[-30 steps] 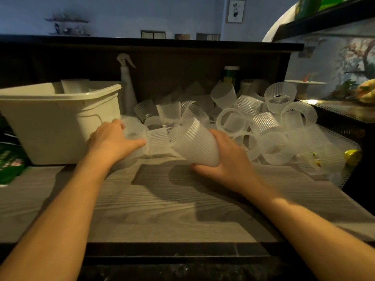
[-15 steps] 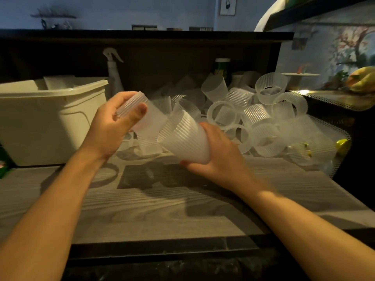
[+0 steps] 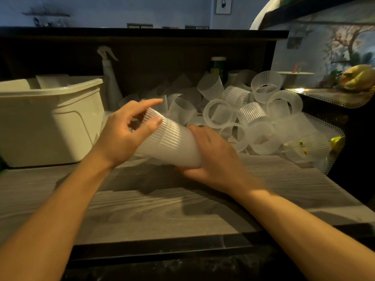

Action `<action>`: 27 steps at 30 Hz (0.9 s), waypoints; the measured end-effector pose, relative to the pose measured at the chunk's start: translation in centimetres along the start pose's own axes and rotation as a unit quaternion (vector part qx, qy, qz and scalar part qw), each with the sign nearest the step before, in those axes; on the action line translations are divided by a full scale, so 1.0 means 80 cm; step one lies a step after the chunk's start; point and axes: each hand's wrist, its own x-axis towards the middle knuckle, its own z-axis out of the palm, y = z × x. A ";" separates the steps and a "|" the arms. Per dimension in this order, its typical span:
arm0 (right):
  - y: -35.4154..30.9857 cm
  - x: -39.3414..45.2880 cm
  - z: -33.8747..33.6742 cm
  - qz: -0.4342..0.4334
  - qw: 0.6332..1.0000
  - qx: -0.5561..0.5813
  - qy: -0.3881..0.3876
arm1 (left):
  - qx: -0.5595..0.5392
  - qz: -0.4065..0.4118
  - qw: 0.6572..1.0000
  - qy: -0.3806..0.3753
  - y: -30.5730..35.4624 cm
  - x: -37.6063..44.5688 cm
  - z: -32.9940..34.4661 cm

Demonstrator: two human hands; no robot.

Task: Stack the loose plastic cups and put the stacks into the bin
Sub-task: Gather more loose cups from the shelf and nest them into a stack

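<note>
Nearest me, I see both forearms reaching over the front edge of the grey wood-grain worktop [image 3: 142,207]. My right hand [image 3: 215,159] is curled round the closed base end of a nested stack of ribbed cups [image 3: 172,145], which lies tilted on its side above the middle of the worktop, rim end pointing up and left. My left hand [image 3: 123,132] meets that rim end: the thumb presses the ribbed wall near the lip, the index finger is stretched out over the top, and the other fingers are bent behind it, so I read it as a loose pinch on the stack. Past the hands, the pile of loose cups [image 3: 243,118] fills the back right of the worktop, while the cream bin [image 3: 48,122] stands at the back left corner with a stack showing inside. Behind them stand a spray bottle [image 3: 109,78] and a dark green can [image 3: 218,66]; its yellow lettering is too blurred for me to read.
</note>
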 end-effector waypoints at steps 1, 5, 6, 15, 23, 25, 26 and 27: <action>-0.001 0.001 0.002 -0.003 1.000 -0.009 0.001 | 0.020 0.008 1.000 -0.006 0.002 -0.001 0.002; -0.001 0.000 0.002 0.023 1.000 0.009 0.012 | -0.128 -0.061 0.979 -0.146 0.017 -0.009 0.028; 0.001 -0.001 0.001 0.026 0.999 0.018 0.013 | -0.156 -0.073 0.970 -0.169 0.019 -0.010 0.033; 0.014 -0.005 -0.010 0.150 0.975 0.149 0.063 | 0.136 -0.117 0.976 0.125 -0.028 0.004 0.017; 0.017 -0.009 -0.012 0.180 0.966 0.165 0.078 | 0.420 -0.066 0.900 -0.098 -0.055 0.007 0.034; 0.017 -0.010 -0.013 0.182 0.966 0.169 0.077 | 0.405 -0.062 0.910 -0.063 -0.053 0.010 0.035; 0.018 -0.010 -0.013 0.182 0.966 0.169 0.076 | 0.363 -0.061 0.929 -0.035 -0.048 0.011 0.034; 0.018 -0.010 -0.014 0.182 0.966 0.168 0.075 | 0.295 -0.066 0.953 0.005 -0.043 0.011 0.030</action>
